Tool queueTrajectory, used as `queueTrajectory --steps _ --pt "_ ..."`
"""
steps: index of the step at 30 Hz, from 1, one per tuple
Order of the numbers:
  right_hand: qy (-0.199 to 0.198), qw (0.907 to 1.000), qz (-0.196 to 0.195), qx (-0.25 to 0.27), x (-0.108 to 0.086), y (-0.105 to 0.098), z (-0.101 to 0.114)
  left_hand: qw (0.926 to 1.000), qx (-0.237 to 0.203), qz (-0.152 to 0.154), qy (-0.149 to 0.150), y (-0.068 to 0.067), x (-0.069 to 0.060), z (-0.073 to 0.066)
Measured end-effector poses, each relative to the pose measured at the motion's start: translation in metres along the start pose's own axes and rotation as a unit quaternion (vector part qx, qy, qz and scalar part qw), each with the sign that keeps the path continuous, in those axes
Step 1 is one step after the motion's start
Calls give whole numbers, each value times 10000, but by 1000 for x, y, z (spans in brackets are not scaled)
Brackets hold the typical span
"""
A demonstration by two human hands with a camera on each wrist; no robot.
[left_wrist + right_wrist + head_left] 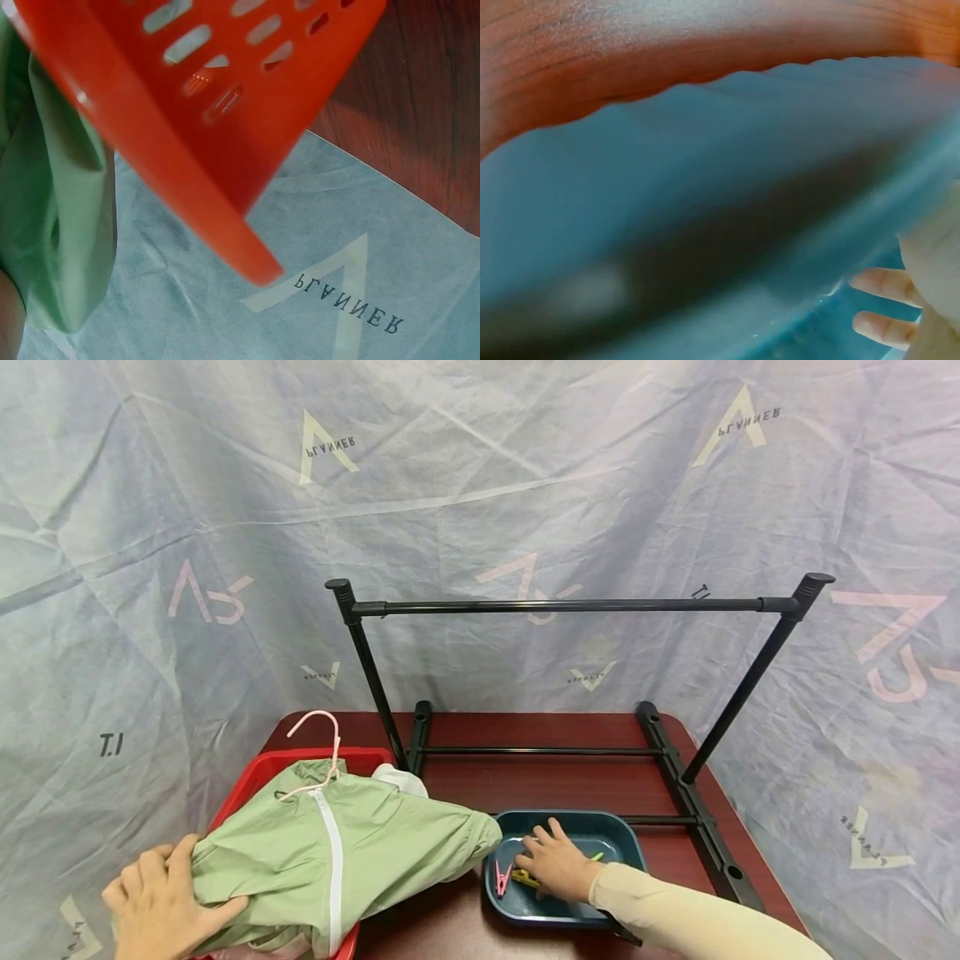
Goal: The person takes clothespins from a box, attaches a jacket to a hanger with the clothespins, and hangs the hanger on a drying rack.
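Left hand [161, 902] on the jacket [273, 847], lower left, grip unclear; right hand [560, 865] loose-fingered in the tray [617, 843]. If pulled, the sleeve [457, 843] could snag the tray.

A jacket [292, 852] lies on the basket [363, 761], left of the tray [618, 843], before the rack [570, 606].

One desk [525, 785] carries one black rack [536, 750], counting two uprights [745, 693], two feet [701, 812] and three crossbars [573, 607]; one red basket [367, 761] at the desk's left edge; and one blue tray [618, 839] between that and the right edge. The basket bears one green garment [277, 843], one pink hanger [336, 747] and one white cloth [402, 781]. The tray holds at least one pink clip [502, 882] and one yellow clip [523, 877]. One left hand [161, 893] and one right hand [557, 864] show.
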State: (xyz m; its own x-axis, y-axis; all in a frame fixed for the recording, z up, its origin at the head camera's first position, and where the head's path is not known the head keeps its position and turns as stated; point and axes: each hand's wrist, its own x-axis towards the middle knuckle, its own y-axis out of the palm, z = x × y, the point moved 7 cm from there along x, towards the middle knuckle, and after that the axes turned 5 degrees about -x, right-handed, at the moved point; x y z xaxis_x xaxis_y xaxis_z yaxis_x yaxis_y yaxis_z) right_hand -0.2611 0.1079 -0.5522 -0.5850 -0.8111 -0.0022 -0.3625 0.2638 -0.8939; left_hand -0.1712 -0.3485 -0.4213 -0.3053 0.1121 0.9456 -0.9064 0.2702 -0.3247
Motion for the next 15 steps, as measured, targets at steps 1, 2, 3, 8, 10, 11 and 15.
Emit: queueTrajectory --steps 1,2,3,8,10,11,15 --pt "-4 10000 25 22 0 0 0 10000 11 -24 11 0 -1 0" --pt "-7 10000 72 29 1 0 0 10000 18 -68 27 0 -1 1" --pt "-10 9999 124 29 1 0 0 10000 24 -85 38 0 -2 1" --pt "-113 9988 449 -133 3 -3 4 9999 74 -62 53 2 -4 3" --pt "-166 9979 578 -241 3 -4 6 10000 81 23 19 2 -5 4" --pt "-186 9974 629 -302 3 -5 7 9999 79 66 -2 2 -5 5" --pt "-266 9955 725 -556 4 -7 9 9996 52 254 -105 2 -6 6"
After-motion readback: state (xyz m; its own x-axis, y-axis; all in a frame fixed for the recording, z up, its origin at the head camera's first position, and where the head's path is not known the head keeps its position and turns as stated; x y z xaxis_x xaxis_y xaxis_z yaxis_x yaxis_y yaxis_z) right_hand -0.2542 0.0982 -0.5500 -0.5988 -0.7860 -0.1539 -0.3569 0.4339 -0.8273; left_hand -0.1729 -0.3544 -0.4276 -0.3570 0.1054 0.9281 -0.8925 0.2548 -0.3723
